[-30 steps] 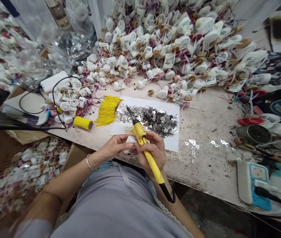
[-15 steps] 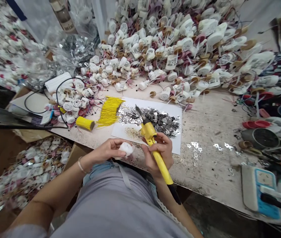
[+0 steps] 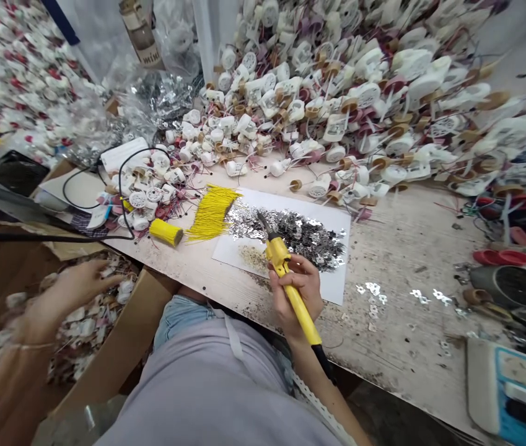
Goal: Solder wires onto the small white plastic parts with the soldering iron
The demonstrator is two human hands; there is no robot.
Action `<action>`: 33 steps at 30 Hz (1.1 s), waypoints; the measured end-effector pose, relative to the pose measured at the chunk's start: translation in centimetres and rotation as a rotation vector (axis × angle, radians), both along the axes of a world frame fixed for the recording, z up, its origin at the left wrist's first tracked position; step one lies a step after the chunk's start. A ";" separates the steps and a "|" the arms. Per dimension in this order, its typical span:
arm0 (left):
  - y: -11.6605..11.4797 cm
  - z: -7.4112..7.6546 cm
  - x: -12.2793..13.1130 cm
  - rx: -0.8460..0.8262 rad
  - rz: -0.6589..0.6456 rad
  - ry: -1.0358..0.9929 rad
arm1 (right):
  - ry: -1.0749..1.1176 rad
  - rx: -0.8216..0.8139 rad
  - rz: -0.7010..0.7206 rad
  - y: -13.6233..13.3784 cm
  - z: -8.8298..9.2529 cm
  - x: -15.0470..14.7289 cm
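Observation:
My right hand (image 3: 297,291) is wrapped around the yellow handle of a soldering iron (image 3: 293,285), its dark tip pointing up and away over a white sheet (image 3: 337,288). Beneath the tip lies a heap of small shiny metal tabs (image 3: 309,238). My left hand (image 3: 70,291), a little blurred, reaches over the cardboard box (image 3: 109,334) at the left, fingers stretched out and apart. Close to its fingertips is a white plastic part (image 3: 126,291), apparently loose among the white parts (image 3: 86,337) in the box.
A fan of yellow wires (image 3: 214,212) and a yellow wire bundle (image 3: 166,231) lie left of the sheet. White motor-like parts (image 3: 337,130) are piled along the back. A black cable (image 3: 58,236) crosses at left. A white-and-blue device (image 3: 499,387) sits at the right.
My left hand has moved from in front of my body, where it held a white plastic part, leftward over the box and opened. The right hand keeps the soldering iron; the view has shifted slightly.

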State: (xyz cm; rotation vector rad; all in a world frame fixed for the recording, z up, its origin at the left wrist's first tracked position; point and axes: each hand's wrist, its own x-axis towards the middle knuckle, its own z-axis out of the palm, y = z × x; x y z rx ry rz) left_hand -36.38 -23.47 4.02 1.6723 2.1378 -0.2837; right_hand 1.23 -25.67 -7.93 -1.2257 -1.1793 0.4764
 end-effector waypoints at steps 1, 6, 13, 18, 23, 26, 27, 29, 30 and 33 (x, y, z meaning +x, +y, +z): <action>1.1 -0.7 2.8 -0.094 -0.062 -0.079 | -0.010 -0.007 -0.024 -0.1 0.1 0.2; 7.5 -3.0 16.8 -0.065 -0.473 -0.523 | -0.049 0.002 -0.203 -0.9 0.5 1.5; 17.8 -6.6 31.6 0.290 -0.672 -0.550 | -0.075 -0.001 -0.371 -2.0 0.6 2.0; 20.9 -8.4 35.8 0.571 -0.445 -0.328 | -0.159 0.022 -0.377 -2.5 0.7 2.3; 22.5 -9.1 33.8 0.529 -0.294 -0.263 | -0.185 0.028 -0.391 -2.4 1.0 2.6; 22.9 -9.2 31.8 0.463 -0.380 -0.298 | -0.178 0.046 -0.348 -2.2 1.1 2.6; 22.7 -9.1 31.1 0.469 -0.383 -0.364 | -0.177 0.051 -0.339 -2.2 1.0 2.6; 21.9 -8.7 29.7 0.487 -0.340 -0.582 | -0.170 0.055 -0.334 -2.2 1.0 2.6; 21.3 -8.3 28.9 0.495 -0.313 -0.714 | -0.166 0.054 -0.334 -2.2 1.0 2.6; 19.0 -6.4 26.4 0.529 -0.282 -1.040 | -0.143 0.056 -0.324 -2.1 1.2 2.5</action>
